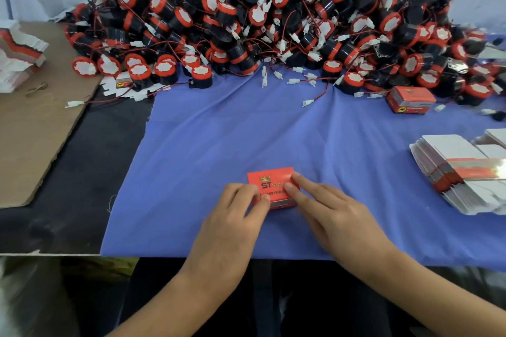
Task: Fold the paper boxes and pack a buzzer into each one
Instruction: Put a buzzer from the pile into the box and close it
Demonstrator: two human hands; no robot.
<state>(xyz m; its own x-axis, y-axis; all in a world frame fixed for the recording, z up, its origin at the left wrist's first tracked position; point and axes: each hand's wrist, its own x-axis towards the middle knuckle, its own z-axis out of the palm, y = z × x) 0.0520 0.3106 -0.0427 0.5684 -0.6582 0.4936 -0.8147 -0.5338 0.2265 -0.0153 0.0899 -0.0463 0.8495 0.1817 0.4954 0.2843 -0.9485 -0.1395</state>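
Nearest are the two bare forearms, reaching out from the near edge over the blue cloth (219, 131) that covers the worktop. The left hand (241, 208) has its grip closed on the red paper box (273, 183), fingers curled at the box's near left corner. The right hand (328, 210) grips nothing: its fingers (297, 178) lie straight and press flat on the box's top right. The box sits on the cloth near the front edge, between the hands, printed face up. Whether a buzzer is already inside cannot be seen.

This looks like the closing or flattening of a flap. To do it well, the left hand should keep the box from sliding while the right presses evenly along the fold, so the panel seats square and does not crease the print.

The heap of buzzers (273, 8) rises at the far side, well apart from the hands. A stack of flat boxes (460, 172) lies to the right and one folded box (410, 100) sits far right by the heap
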